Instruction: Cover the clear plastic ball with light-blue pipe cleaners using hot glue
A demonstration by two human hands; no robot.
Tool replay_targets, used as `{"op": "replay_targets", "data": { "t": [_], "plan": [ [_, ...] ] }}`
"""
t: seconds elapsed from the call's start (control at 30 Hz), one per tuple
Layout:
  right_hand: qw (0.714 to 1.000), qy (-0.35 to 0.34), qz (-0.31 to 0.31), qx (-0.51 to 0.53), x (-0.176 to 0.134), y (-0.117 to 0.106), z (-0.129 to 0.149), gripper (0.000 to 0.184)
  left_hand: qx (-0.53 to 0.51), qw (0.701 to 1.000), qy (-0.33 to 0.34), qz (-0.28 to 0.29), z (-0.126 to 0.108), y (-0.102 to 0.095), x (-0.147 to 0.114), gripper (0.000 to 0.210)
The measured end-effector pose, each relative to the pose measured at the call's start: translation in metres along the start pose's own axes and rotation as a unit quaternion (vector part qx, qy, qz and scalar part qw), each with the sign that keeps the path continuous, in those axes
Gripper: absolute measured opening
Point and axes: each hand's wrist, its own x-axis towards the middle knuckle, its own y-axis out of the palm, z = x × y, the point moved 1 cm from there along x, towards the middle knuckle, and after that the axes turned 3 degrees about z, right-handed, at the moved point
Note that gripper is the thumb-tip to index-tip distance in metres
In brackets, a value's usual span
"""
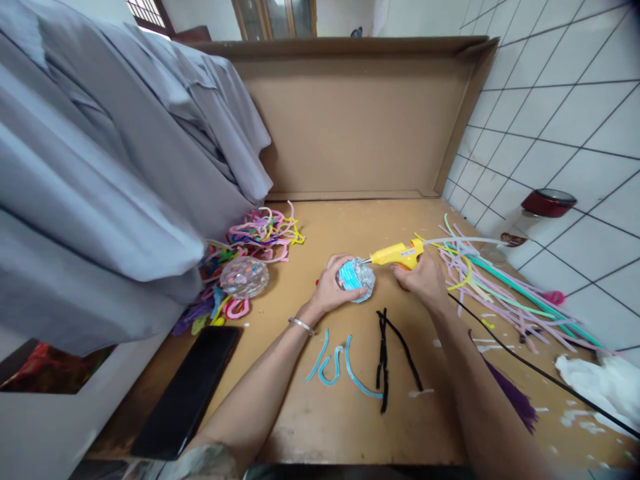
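My left hand (333, 287) is wrapped round a clear, faceted ball-shaped container (367, 288) with blue pipe cleaner laid in rows over its side. In my right hand (425, 280) is a yellow hot glue gun (397, 255), its metal nozzle at the container's upper edge beside the blue rows. I cannot tell whether the tip touches. A translucent glue stick (465, 239) juts from the gun's rear. Nearer me lie several bent blue pipe cleaner pieces (357, 373) and some black pipe cleaners (384, 363).
A second clear container (245, 277) stands by a heap of coloured pipe cleaners (265, 233) at left. A black phone (190, 393) lies near the front left. Long pastel pipe cleaners (500, 287), a black cord (525, 363) and white tissue (600, 380) lie right, beside a tiled wall.
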Motion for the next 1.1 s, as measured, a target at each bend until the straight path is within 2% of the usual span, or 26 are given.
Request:
{"op": "replay_targets", "data": {
  "t": [0.1, 0.27, 0.5, 0.77, 1.1],
  "plan": [
    [0.995, -0.02, 0.014, -0.098, -0.004, -0.004, 0.008, 0.037, 0.002, 1.0, 0.006, 0.005, -0.002, 0.0, 0.0, 0.068],
    [0.987, -0.039, 0.025, -0.151, -0.008, -0.007, 0.013, 0.025, 0.015, 1.0, 0.01, 0.013, -0.004, -0.001, 0.0, 0.069],
    [0.977, -0.047, 0.035, -0.206, -0.011, -0.007, 0.017, 0.027, 0.004, 1.0, 0.027, 0.012, -0.006, -0.001, 0.002, 0.068],
    [0.975, -0.059, 0.055, -0.207, -0.013, -0.009, 0.018, 0.029, -0.004, 0.999, 0.048, 0.017, -0.004, 0.0, 0.001, 0.07],
    [0.968, -0.065, 0.075, -0.232, -0.015, -0.015, 0.022, 0.03, 0.001, 0.999, 0.04, 0.029, -0.006, -0.001, 0.001, 0.069]
  ]
}}
